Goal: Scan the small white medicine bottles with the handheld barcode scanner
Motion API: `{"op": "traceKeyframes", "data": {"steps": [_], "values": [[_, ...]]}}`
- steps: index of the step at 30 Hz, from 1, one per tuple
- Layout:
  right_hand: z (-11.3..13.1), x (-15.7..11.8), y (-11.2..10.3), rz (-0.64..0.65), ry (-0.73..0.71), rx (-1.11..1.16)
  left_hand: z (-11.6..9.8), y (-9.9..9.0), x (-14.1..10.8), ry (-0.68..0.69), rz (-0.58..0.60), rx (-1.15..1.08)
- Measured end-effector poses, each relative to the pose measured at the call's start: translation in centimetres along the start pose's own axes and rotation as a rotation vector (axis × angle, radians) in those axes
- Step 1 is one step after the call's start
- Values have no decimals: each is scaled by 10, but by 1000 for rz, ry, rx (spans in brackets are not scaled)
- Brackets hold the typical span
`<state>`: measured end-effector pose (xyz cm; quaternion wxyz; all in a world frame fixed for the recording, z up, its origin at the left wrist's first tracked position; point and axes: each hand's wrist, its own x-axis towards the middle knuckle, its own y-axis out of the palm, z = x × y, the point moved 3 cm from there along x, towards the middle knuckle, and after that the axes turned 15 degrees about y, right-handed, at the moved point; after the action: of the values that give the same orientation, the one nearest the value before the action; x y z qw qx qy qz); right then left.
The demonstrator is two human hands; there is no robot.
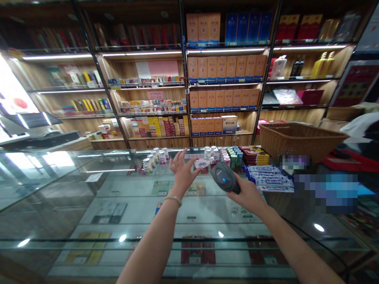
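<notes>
1. Far centre-right, low shelf: the white front of a box (pixel 229 125) carries large dark characters that appear to read 洋河大曲.
2. Far centre-left: a pink sign (pixel 155 95) shows two lines of red characters, too blurred to read.
3. Far right of centre: the orange boxes (pixel 193 68) bear a column of characters, too small to read.
4. Near right: pale lettering on the blue-and-white packets (pixel 268 178) is illegible.
5. Near centre: the scanner's (pixel 223 177) small marking cannot be read.

Arms (pixel 158 238) reaching forward; left grip (pixel 184 176) fanned, perhaps pinching; right grip (pixel 245 194) curled.
</notes>
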<state>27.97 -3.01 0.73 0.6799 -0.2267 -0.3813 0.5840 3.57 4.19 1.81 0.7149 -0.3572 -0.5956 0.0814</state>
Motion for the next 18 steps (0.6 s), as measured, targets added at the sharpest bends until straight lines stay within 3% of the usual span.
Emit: {"op": "traceKeyframes", "data": {"steps": [7, 18], "values": [[6, -2, 4, 166, -7, 126, 1, 0, 0, 2, 8, -3], [8, -5, 2, 142, 40, 70, -1, 0, 1, -17, -2, -13]]}}
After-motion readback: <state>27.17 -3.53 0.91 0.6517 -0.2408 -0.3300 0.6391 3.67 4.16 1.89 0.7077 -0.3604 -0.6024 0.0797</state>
